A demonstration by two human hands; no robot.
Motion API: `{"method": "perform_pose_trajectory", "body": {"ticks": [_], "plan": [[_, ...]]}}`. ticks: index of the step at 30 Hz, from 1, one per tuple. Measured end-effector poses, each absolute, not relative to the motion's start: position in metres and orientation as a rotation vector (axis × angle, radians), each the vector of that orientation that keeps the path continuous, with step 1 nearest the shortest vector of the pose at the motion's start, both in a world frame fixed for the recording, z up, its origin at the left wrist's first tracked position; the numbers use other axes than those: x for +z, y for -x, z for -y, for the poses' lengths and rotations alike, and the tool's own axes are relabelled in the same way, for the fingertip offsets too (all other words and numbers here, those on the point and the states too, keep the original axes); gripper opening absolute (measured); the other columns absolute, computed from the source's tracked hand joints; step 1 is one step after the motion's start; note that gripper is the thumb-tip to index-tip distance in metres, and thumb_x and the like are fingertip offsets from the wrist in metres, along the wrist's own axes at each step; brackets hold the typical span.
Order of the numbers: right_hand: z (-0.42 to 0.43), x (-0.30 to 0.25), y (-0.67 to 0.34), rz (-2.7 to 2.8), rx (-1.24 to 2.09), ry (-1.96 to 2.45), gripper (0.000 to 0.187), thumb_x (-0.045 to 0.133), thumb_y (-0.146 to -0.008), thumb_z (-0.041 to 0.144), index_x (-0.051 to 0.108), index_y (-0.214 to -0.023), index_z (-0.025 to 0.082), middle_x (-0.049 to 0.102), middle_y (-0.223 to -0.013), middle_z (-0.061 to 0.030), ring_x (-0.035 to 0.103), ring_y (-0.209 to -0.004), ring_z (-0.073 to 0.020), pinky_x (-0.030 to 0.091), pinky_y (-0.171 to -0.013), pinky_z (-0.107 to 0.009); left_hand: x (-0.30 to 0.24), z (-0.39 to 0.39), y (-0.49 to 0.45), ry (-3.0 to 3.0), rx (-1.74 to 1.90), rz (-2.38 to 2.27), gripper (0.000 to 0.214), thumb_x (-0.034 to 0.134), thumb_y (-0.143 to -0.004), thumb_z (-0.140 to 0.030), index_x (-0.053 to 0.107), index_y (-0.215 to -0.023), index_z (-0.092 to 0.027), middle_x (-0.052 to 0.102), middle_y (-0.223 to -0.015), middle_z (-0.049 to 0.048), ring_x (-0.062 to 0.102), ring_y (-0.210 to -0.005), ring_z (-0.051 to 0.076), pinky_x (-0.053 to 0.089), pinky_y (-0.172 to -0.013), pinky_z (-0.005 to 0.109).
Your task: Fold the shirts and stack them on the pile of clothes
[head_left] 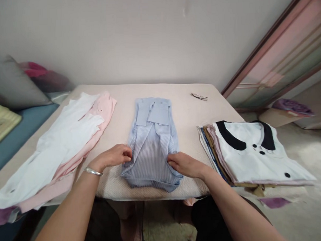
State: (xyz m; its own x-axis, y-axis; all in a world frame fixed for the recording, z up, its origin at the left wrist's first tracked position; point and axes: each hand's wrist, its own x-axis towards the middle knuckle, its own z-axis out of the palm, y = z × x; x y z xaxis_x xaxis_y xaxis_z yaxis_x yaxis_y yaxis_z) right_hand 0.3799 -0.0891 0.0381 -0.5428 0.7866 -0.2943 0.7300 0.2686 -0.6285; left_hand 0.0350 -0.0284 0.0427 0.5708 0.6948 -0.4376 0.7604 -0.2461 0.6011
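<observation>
A light blue striped shirt [153, 142] lies partly folded lengthwise in the middle of the beige table [186, 112], sleeves and cuffs laid over its far end. My left hand [113, 156], with a silver bangle on the wrist, pinches the shirt's left edge near the front. My right hand [184, 164] pinches the right edge at the same height. Both hands are closed on the fabric.
White and pink garments [66, 145] lie spread on the table's left. A stack of folded clothes [251, 156], topped by a white blouse with black collar, sits on the right. Glasses [199, 96] lie at the far side. A blue mattress with cushions [12, 90] is left.
</observation>
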Motion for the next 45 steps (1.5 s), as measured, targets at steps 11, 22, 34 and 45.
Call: {"method": "perform_pose_trajectory", "body": {"ticks": [11,22,34,45], "plan": [[0.093,0.041,-0.379,2.356,1.354,1.386,0.021,0.049,-0.097,0.024,0.052,-0.077,0.020,0.059,-0.072,0.0013,0.052,-0.065,-0.0120,0.032,-0.061,-0.025,0.043,0.028,-0.034,-1.985,-0.133,-1.079,0.018,0.059,-0.082,-0.029,0.074,-0.083,-0.019,0.070,-0.078,0.0010,0.062,-0.073,0.016,0.043,-0.068,0.024],[0.116,0.071,-0.357,2.442,1.013,1.409,0.018,0.060,-0.095,0.030,0.057,-0.080,0.020,0.060,-0.072,0.0027,0.049,-0.065,-0.0112,0.028,-0.061,-0.026,0.067,0.064,-0.062,-1.946,0.042,-0.968,0.016,0.063,-0.085,-0.032,0.071,-0.089,-0.019,0.071,-0.084,-0.0005,0.062,-0.078,0.015,0.043,-0.070,0.025],[0.146,0.033,-0.326,2.879,0.444,1.515,0.010,0.059,-0.090,0.018,0.059,-0.101,0.019,0.068,-0.093,-0.0062,0.064,-0.074,-0.0205,0.029,-0.060,-0.032,0.043,0.097,-0.091,-2.526,-0.201,-1.097,0.012,0.055,-0.086,-0.017,0.058,-0.096,-0.021,0.068,-0.092,0.0051,0.064,-0.084,0.023,0.042,-0.069,0.034],[0.184,0.027,-0.384,2.833,0.081,1.326,0.076,0.060,-0.066,0.003,0.050,-0.141,0.016,0.054,-0.147,-0.0180,0.050,-0.134,-0.0328,0.046,-0.106,-0.047,0.026,0.174,-0.026,-2.965,-0.070,-1.153,0.084,0.050,-0.064,0.003,0.046,-0.146,-0.014,0.048,-0.154,0.0157,0.041,-0.144,0.031,0.031,-0.122,0.049]]}}
